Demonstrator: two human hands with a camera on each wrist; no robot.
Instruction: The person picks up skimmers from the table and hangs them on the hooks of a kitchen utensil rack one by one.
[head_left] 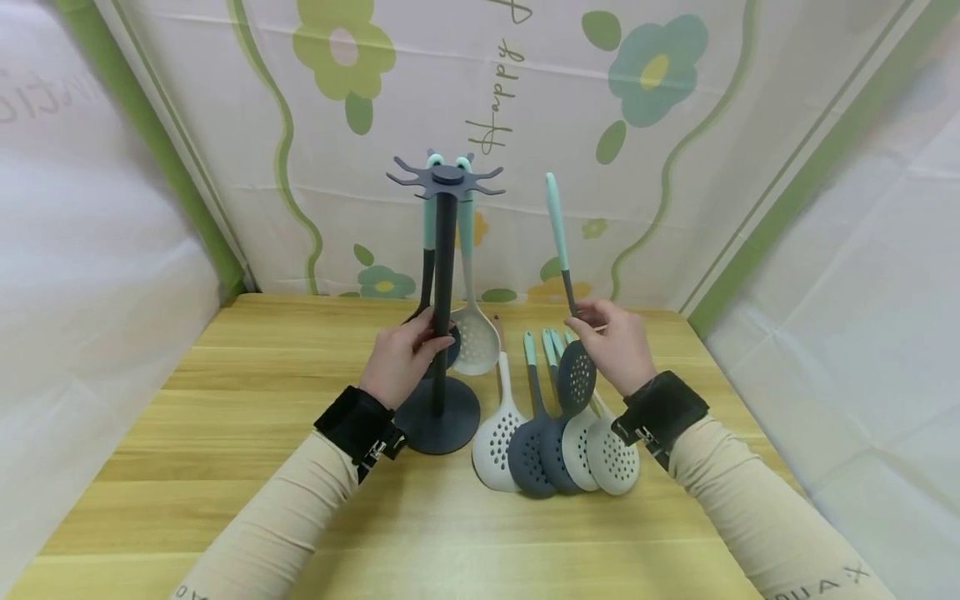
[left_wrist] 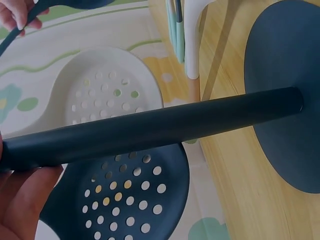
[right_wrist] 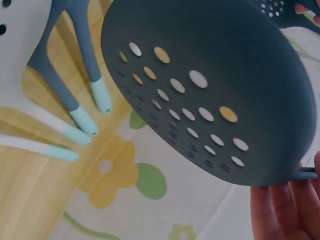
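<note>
My left hand (head_left: 401, 358) grips the black pole (head_left: 446, 275) of an upright utensil stand, below its ring of hooks (head_left: 447, 177). Two mint-handled perforated ladles hang from the hooks behind the pole: a white one (head_left: 474, 342) and a dark one (left_wrist: 125, 195), which is partly hidden by the left hand in the head view. To the right of the stand, my right hand (head_left: 618, 342) pinches a dark skimmer (head_left: 577, 379) by the lower part of its handle. Its perforated head (right_wrist: 200, 100) points down and its mint grip (head_left: 556, 221) points up.
The stand's round black base (head_left: 457, 425) rests on the wooden table (head_left: 300, 400). Right of it, several skimmers lie overlapping in a row, among them a white one (head_left: 491, 450) and a dark one (head_left: 528, 462). Flower-patterned fabric (head_left: 525, 108) hangs behind the table.
</note>
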